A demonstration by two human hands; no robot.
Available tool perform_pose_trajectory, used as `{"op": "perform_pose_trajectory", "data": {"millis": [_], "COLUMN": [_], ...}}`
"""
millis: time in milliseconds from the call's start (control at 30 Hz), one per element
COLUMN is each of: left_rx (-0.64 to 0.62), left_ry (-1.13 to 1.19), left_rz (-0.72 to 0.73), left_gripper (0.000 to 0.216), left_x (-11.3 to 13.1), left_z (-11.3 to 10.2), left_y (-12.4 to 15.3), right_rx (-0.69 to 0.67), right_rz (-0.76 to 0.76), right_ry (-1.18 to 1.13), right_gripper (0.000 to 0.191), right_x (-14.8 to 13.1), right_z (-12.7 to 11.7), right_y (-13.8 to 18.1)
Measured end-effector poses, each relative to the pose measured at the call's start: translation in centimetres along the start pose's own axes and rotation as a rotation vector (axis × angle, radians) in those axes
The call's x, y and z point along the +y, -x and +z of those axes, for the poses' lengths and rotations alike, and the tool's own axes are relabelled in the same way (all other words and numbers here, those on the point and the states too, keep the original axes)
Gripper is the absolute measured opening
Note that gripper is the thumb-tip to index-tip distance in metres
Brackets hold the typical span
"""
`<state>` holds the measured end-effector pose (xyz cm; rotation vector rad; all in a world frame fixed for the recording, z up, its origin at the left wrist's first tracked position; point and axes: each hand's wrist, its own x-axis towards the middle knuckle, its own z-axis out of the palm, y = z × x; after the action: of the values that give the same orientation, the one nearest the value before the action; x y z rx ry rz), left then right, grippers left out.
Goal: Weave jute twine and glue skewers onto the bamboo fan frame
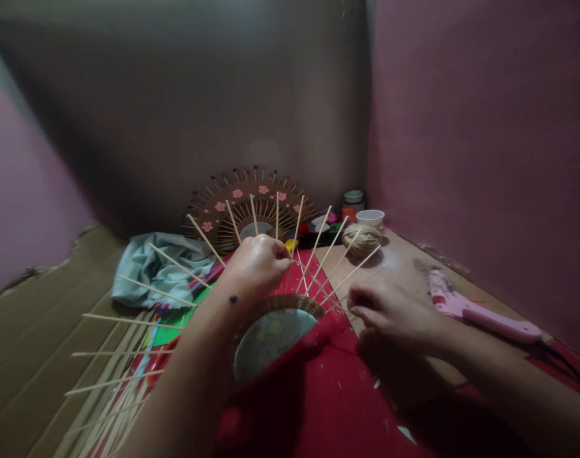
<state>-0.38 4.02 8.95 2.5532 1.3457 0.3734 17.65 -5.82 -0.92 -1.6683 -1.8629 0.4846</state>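
Observation:
A half-round woven piece (313,306) with a patterned, pale centre (274,340) sits in front of me, and thin wooden sticks (205,240) fan out from it. My left hand (266,257) reaches over the sticks, its fingers pinched together beside one of them. To the right of the fan, my right hand (380,312) is closed, thumb against the curled fingers. A thin pale strand of twine (318,283) crosses the sticks between the two hands; its ends at the fingertips are hard to make out. My left forearm hides part of the woven piece.
A finished-looking fan (245,194) with pink flowers leans at the back. A ball of twine (361,240), white cup (370,219) and jar (353,202) stand behind. A pink glue gun (485,315) lies right; cloth (159,267) and loose sticks (113,420) lie left.

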Motion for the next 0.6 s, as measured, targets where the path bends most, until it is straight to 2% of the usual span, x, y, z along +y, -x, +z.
{"op": "perform_pose_trajectory", "data": {"millis": [167,300,433,600], "left_rx": [0.002,0.025,0.041,0.021], "left_ry": [-0.013,-0.034,-0.055,-0.057], "left_rz": [0.013,0.015,0.016,0.016], "left_gripper": [0.020,0.020,0.019,0.020], "left_x": [0.0,0.1,0.2,0.2], "left_z": [0.1,0.2,0.3,0.3], "left_y": [0.0,0.0,-0.1,-0.1], "right_rx": [0.027,0.010,0.074,0.225], "right_rz": [0.062,0.046,0.053,0.080], "right_ry": [-0.157,-0.110,-0.115,0.052], "right_gripper": [0.022,0.023,0.021,0.016], "right_x": [-1.0,-1.9,-2.8,-3.1], "right_z": [-0.6,-0.5,0.4,1.9], "right_y": [-0.8,-1.1,-1.5,-2.9]}}
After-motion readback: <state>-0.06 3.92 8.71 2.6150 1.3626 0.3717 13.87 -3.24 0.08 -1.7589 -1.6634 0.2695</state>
